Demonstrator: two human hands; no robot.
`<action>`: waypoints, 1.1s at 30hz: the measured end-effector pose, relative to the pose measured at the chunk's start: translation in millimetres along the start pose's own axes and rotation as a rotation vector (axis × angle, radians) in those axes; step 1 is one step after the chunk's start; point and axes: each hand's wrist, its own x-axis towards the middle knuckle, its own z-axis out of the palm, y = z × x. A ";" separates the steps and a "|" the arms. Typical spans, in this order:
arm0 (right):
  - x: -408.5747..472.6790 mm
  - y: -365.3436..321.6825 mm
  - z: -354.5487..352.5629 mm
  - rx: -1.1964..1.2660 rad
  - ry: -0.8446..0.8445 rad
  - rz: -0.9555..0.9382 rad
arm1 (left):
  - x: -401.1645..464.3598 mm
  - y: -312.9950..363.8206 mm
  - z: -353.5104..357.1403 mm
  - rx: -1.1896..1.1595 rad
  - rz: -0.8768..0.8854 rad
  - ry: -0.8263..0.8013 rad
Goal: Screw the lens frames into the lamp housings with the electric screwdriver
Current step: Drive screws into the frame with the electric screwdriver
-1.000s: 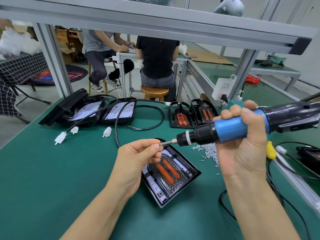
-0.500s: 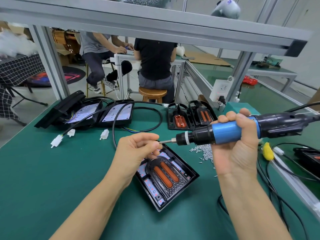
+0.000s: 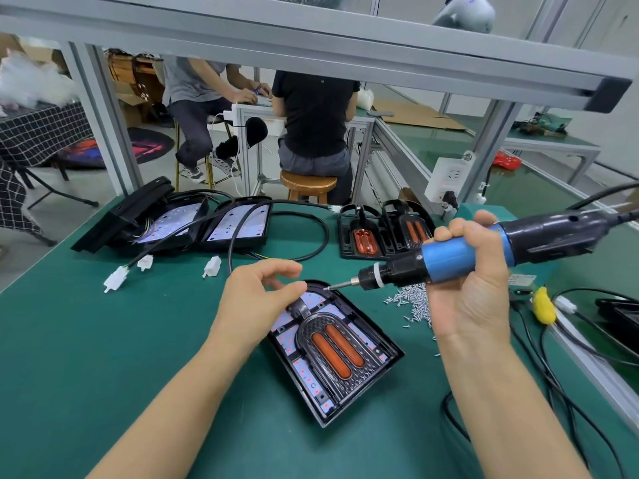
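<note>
A black lamp housing [image 3: 306, 373] lies on the green mat in front of me, and a lens frame [image 3: 337, 350] with two orange bars sits in it. My right hand [image 3: 473, 299] grips the blue electric screwdriver [image 3: 463, 257], held nearly level, its bit tip [image 3: 328, 288] hovering just above the housing's rounded far end. My left hand [image 3: 262, 299] rests at that same end, left of the bit, fingers loosely spread and holding nothing I can see. A small gap separates its thumb from the bit tip.
Loose screws [image 3: 415, 304] are piled right of the housing. Two open housings [image 3: 238, 224] with cables and white connectors [image 3: 211, 266] lie at the back left, two lens frames [image 3: 363, 236] at the back centre. Black cables [image 3: 560, 368], a yellow plug [image 3: 544, 309] and an aluminium rail crowd the right edge.
My left hand has let go of the bit tip and opened, dropping slightly towards the housing. The screwdriver stays in my right hand, its tip now lower and nearer the housing.
</note>
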 end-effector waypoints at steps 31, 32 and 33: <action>13.0 34.5 12.1 -0.432 -0.184 0.006 | -15.2 -16.9 17.4 0.335 -0.202 -0.061; 13.9 35.6 13.8 -0.453 -0.200 0.007 | -15.1 -17.7 17.8 0.315 -0.204 -0.061; 14.9 36.4 15.4 -0.468 -0.215 0.009 | -15.0 -18.5 18.3 0.298 -0.205 -0.059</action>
